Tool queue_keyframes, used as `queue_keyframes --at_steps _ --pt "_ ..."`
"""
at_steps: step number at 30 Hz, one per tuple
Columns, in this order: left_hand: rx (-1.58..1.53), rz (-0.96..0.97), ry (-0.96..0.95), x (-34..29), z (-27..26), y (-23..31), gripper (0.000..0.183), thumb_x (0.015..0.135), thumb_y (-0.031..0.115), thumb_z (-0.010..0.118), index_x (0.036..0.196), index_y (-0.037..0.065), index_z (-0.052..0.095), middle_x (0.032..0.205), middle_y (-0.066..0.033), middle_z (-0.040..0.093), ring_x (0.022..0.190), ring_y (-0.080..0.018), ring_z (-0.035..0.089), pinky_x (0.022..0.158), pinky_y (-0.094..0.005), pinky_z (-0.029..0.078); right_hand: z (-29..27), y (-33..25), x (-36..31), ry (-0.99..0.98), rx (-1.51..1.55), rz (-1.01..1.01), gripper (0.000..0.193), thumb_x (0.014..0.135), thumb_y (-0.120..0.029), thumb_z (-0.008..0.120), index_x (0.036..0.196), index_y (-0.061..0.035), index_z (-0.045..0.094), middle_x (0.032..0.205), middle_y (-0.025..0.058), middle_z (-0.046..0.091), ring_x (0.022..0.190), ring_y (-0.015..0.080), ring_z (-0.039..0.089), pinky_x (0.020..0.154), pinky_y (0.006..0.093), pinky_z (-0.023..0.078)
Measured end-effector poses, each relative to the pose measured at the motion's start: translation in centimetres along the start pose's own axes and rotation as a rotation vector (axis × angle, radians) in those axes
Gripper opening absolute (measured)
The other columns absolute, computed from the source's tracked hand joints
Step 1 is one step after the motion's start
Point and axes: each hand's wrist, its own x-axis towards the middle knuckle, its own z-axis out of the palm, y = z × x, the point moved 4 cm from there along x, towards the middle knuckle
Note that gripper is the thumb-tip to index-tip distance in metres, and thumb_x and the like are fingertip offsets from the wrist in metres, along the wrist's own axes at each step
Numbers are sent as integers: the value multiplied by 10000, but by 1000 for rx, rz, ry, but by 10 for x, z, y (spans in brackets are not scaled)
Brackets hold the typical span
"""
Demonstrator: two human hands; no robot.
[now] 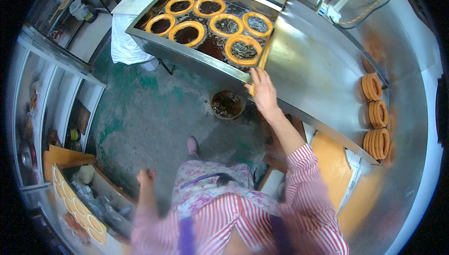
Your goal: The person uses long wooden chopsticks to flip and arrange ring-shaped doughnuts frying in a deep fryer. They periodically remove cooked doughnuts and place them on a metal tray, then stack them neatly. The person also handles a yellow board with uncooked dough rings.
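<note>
Grey floor with green patches (145, 105) is being overhung by a long metal fryer (187, 57), and its right edge is being met by a broad steel tray (318, 58). At the fryer's near right corner, a pale long stick (264, 59) is being grasped at its near end by the right hand (264, 91), with the thumb on one side and the fingers curled over it; whether it is one stick or a pair cannot be told. Its long axis is being pointed away from the fingers, along the fryer's right edge, slightly rightward. The right hand is clearly being held nearer to it. Just beyond and left of those fingertips, the nearest ring of dough (243, 49) is being borne by dark oil near that same corner. Six further golden rings (227, 25) are being spread toward the far and left edges. Three stacks of browned rings (376, 144) are being carried along the tray's right edge. Well apart, above the floor, the left hand (146, 176) is being held loosely curled; whether anything is being enclosed cannot be told.
</note>
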Motion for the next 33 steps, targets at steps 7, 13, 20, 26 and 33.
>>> queue_keyframes --at_steps 7,13,20,26,33 --pt "28 -296 393 157 -147 -67 177 788 104 532 926 -8 540 815 -148 588 623 -273 583 505 -369 483 -73 7 44 223 12 -53 179 767 -69 648 936 -26 608 943 126 606 908 270 571 764 338 468" --pt "-139 -155 129 244 -11 32 220 820 110 547 1000 -16 550 863 -157 606 642 -279 603 516 -381 491 -218 18 159 302 403 733 466 860 -408 556 814 49 637 766 134 635 665 199 628 586 304 550" --pt "229 294 -481 143 235 208 377 803 45 535 1171 -15 481 912 -121 585 671 -202 617 542 -292 531 -181 39 173 -55 245 793 280 803 -284 636 780 -7 606 680 52 574 551 120 503 537 238 407" --pt "408 202 -298 180 198 215 325 803 33 532 1126 -1 514 875 -115 590 645 -203 618 504 -310 525 -229 54 159 138 413 964 260 863 -234 594 946 12 607 785 44 590 687 131 536 639 247 440" --pt "820 -128 -2 280 74 156 138 808 168 555 852 42 592 774 -74 614 695 -208 614 584 -355 501 -216 64 194 636 779 706 407 876 -241 574 1161 42 506 1138 152 544 1054 213 535 920 293 446"
